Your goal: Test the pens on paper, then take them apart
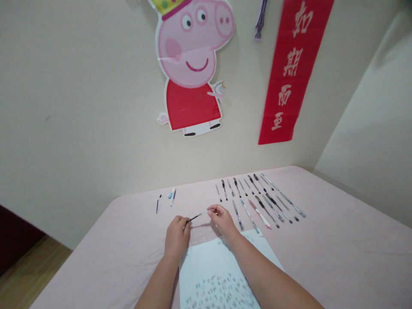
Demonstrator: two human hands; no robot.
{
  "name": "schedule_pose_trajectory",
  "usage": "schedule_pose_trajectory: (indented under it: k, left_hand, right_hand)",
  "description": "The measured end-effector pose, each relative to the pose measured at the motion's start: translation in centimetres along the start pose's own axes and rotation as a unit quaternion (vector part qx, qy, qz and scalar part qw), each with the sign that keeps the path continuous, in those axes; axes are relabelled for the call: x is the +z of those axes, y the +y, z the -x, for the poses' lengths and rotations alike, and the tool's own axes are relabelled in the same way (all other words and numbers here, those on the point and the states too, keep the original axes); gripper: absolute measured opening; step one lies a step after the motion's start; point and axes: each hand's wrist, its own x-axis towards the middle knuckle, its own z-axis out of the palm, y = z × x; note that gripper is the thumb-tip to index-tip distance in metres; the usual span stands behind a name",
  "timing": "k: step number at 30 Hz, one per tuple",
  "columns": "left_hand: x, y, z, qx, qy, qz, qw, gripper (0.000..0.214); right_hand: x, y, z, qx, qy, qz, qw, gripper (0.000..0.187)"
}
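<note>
My left hand (177, 237) is closed around a thin, dark pen refill (194, 217), which points up and to the right with a pale end. My right hand (222, 219) is held just right of that end, thumb and fingertips pinched together. Something small may be between those fingertips, but I cannot make it out. A gap separates the two hands. Below them lies a sheet of white paper (199, 262) covered in part with dark handwriting, and my right forearm crosses over it.
Several pens and pen parts (252, 211) lie in two rows at the right on the pink sheet (341, 249). At the left are a thin black stick (157, 206), a small blue piece (170, 195) and a white-and-blue pen (173, 197). The wall (96, 128) rises behind.
</note>
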Motion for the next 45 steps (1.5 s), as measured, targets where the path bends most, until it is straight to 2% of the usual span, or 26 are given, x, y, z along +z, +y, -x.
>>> schedule_pose_trajectory:
  k: [9, 21, 31, 45]
  left_hand:
    - [0.0, -0.2, 0.0, 0.007, 0.009, 0.007, 1.000, 0.025]
    - [0.0, -0.2, 0.1, -0.020, -0.017, 0.024, 0.999, 0.024]
    - [0.4, -0.2, 0.1, 0.002, -0.029, 0.041, 0.999, 0.025]
    - [0.2, -0.1, 0.2, 0.019, -0.038, 0.021, 0.999, 0.025]
  right_hand:
    - [-0.1, 0.1, -0.1, 0.022, -0.018, -0.014, 0.999, 0.018]
    - [0.0, 0.3, -0.2, 0.020, -0.017, 0.003, 1.000, 0.016]
    - [0.5, -0.3, 0.6, 0.027, -0.079, 0.021, 0.996, 0.020]
    - [0.7, -0.5, 0.8, 0.021, -0.089, 0.019, 0.996, 0.019]
